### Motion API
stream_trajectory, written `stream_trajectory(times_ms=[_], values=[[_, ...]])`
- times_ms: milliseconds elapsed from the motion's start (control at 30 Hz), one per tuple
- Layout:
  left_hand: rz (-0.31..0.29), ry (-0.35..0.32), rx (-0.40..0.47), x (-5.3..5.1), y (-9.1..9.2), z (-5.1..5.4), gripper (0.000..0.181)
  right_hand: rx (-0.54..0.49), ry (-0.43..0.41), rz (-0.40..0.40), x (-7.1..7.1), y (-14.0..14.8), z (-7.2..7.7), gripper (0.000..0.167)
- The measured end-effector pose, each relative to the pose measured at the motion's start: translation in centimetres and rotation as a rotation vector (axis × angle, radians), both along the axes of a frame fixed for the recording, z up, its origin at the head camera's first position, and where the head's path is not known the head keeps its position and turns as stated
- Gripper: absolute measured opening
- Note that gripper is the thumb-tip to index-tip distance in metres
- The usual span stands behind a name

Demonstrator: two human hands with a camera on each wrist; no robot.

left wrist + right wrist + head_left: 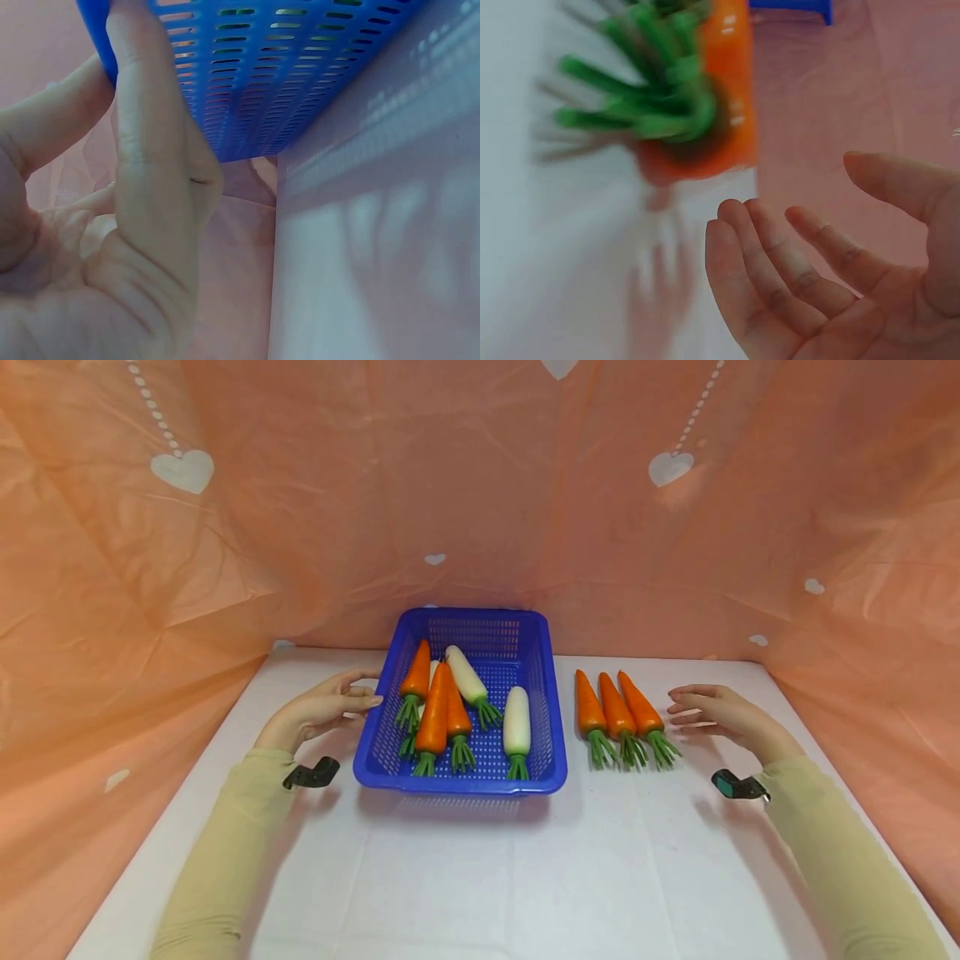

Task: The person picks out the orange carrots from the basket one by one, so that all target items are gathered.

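Note:
A blue plastic basket [555,727] stands on the table, holding three orange carrots [432,718] with green stalks. White radishes lie in it too: one [465,675] leans at the back, another [517,722] lies apart on the right, and more white shows partly hidden under the carrots. My left hand [322,706] grips the basket's left rim, thumb above and fingers [146,112] beneath. Right of the basket, three more carrots [617,714] lie side by side on the table. Beside them hovers my right hand [723,714], fingers [769,262] loosely bent and holding nothing.
A white cloth covers the table [465,885]. Peach sheeting [480,527] with pale hearts hangs behind and on both sides, close to the basket's back edge. Each wrist carries a small black camera [311,773].

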State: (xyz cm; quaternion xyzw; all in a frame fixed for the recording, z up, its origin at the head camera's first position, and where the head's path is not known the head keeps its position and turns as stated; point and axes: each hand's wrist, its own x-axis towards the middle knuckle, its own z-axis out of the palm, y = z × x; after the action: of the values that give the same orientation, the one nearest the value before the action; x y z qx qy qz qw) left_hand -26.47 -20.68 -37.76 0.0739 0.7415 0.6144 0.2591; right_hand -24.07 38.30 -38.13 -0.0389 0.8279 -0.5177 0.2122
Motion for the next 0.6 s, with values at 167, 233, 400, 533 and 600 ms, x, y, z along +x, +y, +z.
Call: stream_trajectory(times_ms=[167,233,400,533,600], values=[[-0.001,-0.005,0.008,0.1,-0.1,0.0,0.064,-0.024,0.043,0.009,-0.4,-0.7,2.0,0.059],[-0.006,-0.006,0.013,0.1,-0.1,0.0,0.064,-0.048,0.065,0.025,-0.5,-1.2,2.7,0.058],[0.001,-0.002,0.016,0.2,0.0,-0.1,0.063,-0.089,0.125,0.057,-1.2,-3.1,4.4,0.058],[0.011,0.002,0.017,0.2,0.1,-0.1,0.063,-0.105,0.133,0.075,-2.0,-5.5,5.7,0.060],[0.005,0.015,0.011,0.2,0.1,-0.1,0.064,-0.113,0.137,0.092,-2.3,-6.9,6.4,0.060]])
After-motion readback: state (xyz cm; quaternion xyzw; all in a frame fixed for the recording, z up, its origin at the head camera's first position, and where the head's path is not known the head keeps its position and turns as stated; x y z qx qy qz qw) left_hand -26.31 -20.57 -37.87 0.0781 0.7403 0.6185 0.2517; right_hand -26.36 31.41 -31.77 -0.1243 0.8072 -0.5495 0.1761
